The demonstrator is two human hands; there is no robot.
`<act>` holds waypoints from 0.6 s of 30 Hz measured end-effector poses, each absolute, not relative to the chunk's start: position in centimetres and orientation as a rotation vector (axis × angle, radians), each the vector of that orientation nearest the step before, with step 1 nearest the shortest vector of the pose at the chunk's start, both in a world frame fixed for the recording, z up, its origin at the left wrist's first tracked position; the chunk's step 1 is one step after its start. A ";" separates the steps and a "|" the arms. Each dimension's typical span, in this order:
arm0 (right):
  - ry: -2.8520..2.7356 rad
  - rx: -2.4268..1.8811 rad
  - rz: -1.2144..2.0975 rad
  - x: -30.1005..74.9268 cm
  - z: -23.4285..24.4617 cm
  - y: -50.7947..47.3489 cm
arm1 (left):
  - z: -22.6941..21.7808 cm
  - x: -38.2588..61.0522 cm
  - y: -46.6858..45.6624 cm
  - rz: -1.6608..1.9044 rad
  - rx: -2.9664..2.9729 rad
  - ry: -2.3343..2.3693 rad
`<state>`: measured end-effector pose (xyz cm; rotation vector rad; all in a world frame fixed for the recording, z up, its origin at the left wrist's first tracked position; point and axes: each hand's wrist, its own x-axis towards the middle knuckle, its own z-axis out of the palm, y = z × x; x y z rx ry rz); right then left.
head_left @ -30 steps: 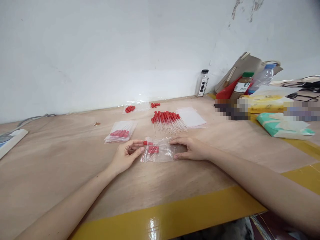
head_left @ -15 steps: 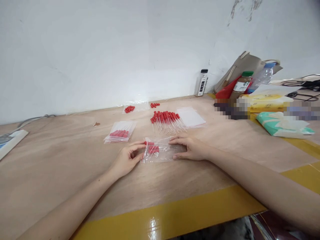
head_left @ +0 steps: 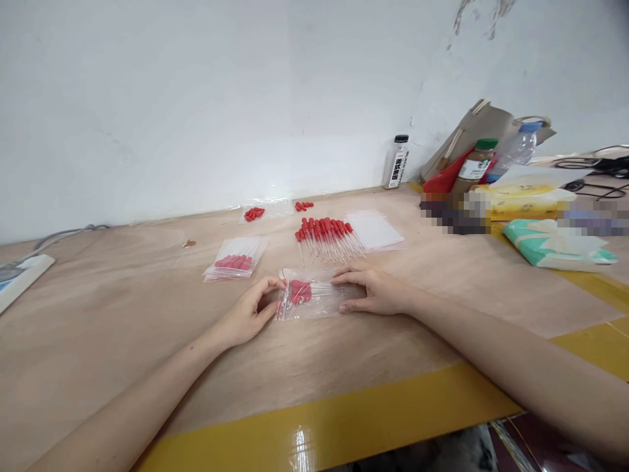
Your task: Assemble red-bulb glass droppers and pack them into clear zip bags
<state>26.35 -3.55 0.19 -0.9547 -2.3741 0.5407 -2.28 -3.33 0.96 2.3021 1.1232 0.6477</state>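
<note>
One clear bag (head_left: 322,311) lies on the table (head_left: 236,393) between our left hand (head_left: 250,313) and our right hand (head_left: 381,290). Our left thumb and fingertips touch its red-lined edge; we cannot tell whether they pinch the film. Our right thumb and fingers stand apart, resting over the opposite end.

Progress: red-bulbed droppers (head_left: 300,292) are inside this bag, so we judge it loaded. We cannot tell whether its seal is closed. Just beyond our left hand, a stack of filled bags (head_left: 236,257) appears finished. Left to do, as we judge it: the loose droppers (head_left: 327,234), fanned out unbagged beyond our right fingertips, near a flat white stack (head_left: 377,231).

Orientation: the bag lies flat, its long axis running from our left hand to our right, red-lined edge toward the left hand. Inside, the bulbs point toward our left hand and the stems toward our right, roughly parallel to that axis.
</note>
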 end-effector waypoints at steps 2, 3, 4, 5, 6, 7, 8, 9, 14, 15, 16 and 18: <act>-2.371 -0.965 0.541 26.3 0.2 -3.6 | 1.2 -2.2 -3.4 0.608 2.272 1.058; -2.369 -0.970 0.542 26.3 0.2 -3.6 | 1.2 -2.2 -3.5 0.602 2.264 1.053; -2.368 -0.974 0.543 26.3 0.3 -3.6 | 1.2 -2.2 -3.5 0.609 2.251 1.061; -2.367 -0.975 0.542 26.3 0.3 -3.6 | 1.1 -2.2 -3.5 0.628 2.228 1.078; -2.367 -0.973 0.538 26.3 0.3 -3.6 | 0.9 -2.2 -3.4 0.664 2.189 1.100; -2.368 -0.968 0.532 26.3 0.3 -3.7 | 0.6 -2.3 -3.2 0.720 2.136 1.124; -2.369 -0.962 0.523 26.3 0.2 -3.7 | 0.4 -2.3 -3.0 0.796 2.078 1.154; -2.370 -0.958 0.514 26.3 0.2 -3.7 | 0.2 -2.4 -2.7 0.882 2.023 1.188; -2.373 -0.950 0.494 26.2 0.1 -3.6 | 0.7 -1.9 -1.1 1.077 2.106 1.359; -2.374 -0.950 0.492 26.1 0.0 -3.6 | 1.1 -1.6 -0.9 1.048 2.190 1.377; -2.376 -0.950 0.490 26.1 0.0 -3.5 | 1.7 -1.2 -0.7 1.001 2.273 1.387; -2.378 -0.947 0.484 26.0 0.0 -3.5 | 2.8 0.0 -0.3 0.882 2.390 1.379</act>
